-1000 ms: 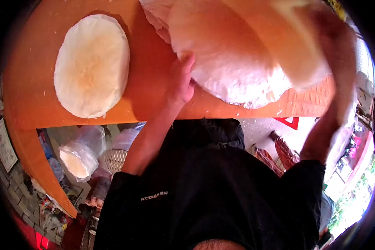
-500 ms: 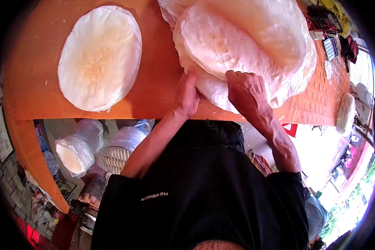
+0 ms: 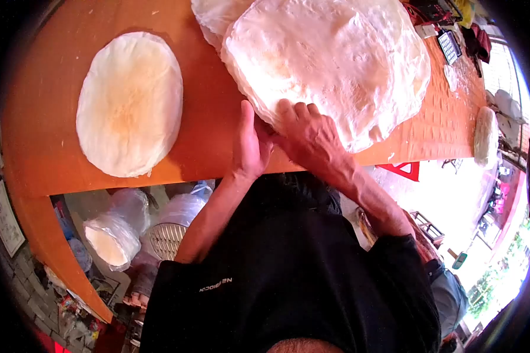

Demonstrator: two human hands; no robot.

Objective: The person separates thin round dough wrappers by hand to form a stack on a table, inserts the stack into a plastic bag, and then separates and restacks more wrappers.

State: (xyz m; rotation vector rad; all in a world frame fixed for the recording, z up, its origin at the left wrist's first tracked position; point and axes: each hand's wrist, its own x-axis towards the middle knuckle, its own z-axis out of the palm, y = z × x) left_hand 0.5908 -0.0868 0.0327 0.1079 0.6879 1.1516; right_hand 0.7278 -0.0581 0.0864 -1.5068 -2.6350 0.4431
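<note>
A thick stack of white, fluffy wadding (image 3: pixel 330 59) lies on the orange table, its near edge ragged and toward me. My right hand (image 3: pixel 312 138) lies over that edge, fingers curled and pressing into the wadding. Close beside it, my left hand (image 3: pixel 253 144) is at the stack's near-left corner with its thumb raised apart; its other fingers are partly hidden by the right hand. To the left, a separate oval wadding pad (image 3: pixel 129 106) lies flat, faintly yellowish in its middle.
The orange table (image 3: pixel 212 141) has an open gap beneath its front edge. Below stand plastic-wrapped white bundles (image 3: pixel 109 241) and a round slatted metal item (image 3: pixel 168 238). A calculator (image 3: pixel 449 47) is at the far right, with a white roll (image 3: pixel 486 138) at the table's right end.
The top of the stack now lies flatter and spread toward me, covering the earlier fold. My right hand has moved left, close to my left hand. The camera view has shifted slightly.
</note>
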